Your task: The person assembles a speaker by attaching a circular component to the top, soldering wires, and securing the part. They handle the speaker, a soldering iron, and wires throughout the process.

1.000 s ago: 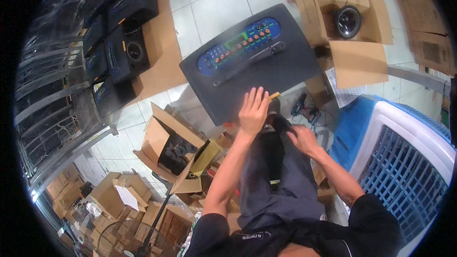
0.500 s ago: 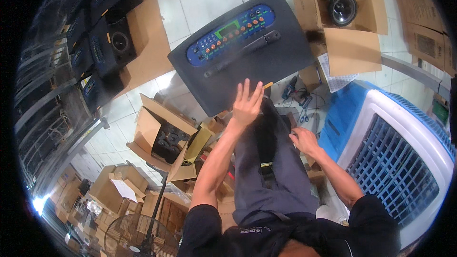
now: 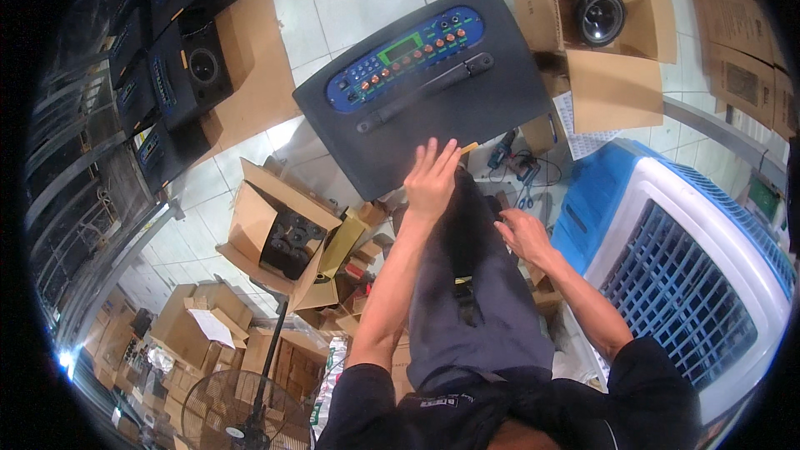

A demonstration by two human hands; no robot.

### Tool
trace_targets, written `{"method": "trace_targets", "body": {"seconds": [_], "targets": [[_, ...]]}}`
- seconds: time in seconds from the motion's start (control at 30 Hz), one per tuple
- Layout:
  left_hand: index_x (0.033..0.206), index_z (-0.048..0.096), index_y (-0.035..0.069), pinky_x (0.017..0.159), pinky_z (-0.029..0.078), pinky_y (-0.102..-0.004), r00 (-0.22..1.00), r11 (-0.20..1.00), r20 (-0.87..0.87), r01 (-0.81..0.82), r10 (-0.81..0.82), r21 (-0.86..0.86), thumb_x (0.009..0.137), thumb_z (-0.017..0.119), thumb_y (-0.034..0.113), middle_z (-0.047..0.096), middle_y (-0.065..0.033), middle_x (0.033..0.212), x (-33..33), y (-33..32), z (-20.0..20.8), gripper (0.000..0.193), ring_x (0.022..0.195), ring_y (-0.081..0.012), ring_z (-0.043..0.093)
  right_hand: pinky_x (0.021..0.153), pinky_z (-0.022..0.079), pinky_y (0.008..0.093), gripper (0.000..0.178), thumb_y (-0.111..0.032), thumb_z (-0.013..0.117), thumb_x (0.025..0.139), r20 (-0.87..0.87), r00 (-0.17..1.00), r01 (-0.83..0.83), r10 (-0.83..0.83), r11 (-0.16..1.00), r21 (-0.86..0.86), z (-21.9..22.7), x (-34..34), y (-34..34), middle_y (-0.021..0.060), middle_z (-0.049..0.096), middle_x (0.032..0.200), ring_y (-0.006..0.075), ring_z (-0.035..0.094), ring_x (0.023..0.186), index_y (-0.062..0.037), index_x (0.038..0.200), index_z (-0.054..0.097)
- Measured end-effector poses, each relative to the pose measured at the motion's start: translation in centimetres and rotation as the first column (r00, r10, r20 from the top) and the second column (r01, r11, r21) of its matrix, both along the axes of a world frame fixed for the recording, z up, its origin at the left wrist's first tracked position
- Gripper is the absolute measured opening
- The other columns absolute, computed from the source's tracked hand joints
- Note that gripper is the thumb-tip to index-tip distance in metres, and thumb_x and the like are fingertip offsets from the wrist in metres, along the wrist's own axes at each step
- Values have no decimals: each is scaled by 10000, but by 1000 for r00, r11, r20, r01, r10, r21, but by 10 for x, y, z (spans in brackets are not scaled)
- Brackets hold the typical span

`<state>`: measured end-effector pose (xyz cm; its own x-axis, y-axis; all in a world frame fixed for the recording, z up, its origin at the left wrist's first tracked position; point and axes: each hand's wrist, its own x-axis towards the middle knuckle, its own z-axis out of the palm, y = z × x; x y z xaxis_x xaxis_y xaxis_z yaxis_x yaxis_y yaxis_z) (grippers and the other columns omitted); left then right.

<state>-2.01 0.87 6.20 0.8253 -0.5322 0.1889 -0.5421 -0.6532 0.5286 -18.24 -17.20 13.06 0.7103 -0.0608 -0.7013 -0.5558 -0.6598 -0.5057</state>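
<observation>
left carton (image 3: 248, 223) — black parts (image 3: 292, 246) | right carton (image 3: 615, 93) — speaker (image 3: 600, 18) | left hand (image 3: 429, 187) on cabinet (image 3: 442, 117)

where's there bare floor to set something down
Tile beyond the black cabinet, between cardboard sheet and open box; smaller patch left of the carton. Crowded right of the cabinet's near edge: drill, scissors, cables.

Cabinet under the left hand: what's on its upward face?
The black cabinet carries a blue panel with orange knobs and a black handle; the left hand lies over its near edge. The surface beneath that hand is covered.
</observation>
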Motion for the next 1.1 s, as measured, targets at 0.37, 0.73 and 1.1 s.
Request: {"method": "trace_targets", "body": {"seconds": [0.37, 0.73, 1.1], "targets": [[1253, 636, 14, 1137, 362, -570, 997, 997, -69, -28, 33, 78, 795, 781, 198, 601, -155, 1371, 2, -4, 1, 514, 1344, -357, 507, 992, 475, 456, 425, -303, 706, 898, 429, 881, -84, 201, 958, -275, 24, 64, -11, 197, 635, 1244, 389, 572, 1186, 8, 1180, 645], [1236, 667, -11, 1144, 327, -599, 997, 990, 14, 68, -71, 122, 875, 683, 264, 607, -167, 1358, -4, 4, -23, 453, 1335, -366, 503, 1194, 240, 587, 702, -396, 649, 910, 405, 644, -413, 649, 740, -530, -46, 151, -29, 361, 374, 1486, 551, 273, 1428, 126, 1355, 498], [1302, 634, 38, 1142, 357, -520, 987, 981, -135, 114, -93, 157, 808, 771, 331, 581, -111, 1413, 7, 8, -9, 591, 1345, -302, 502, 1211, 196, 571, 831, -420, 709, 873, 368, 726, -420, 581, 799, -430, -35, 156, -27, 391, 315, 1510, 551, 212, 1454, 167, 1390, 427]]}}
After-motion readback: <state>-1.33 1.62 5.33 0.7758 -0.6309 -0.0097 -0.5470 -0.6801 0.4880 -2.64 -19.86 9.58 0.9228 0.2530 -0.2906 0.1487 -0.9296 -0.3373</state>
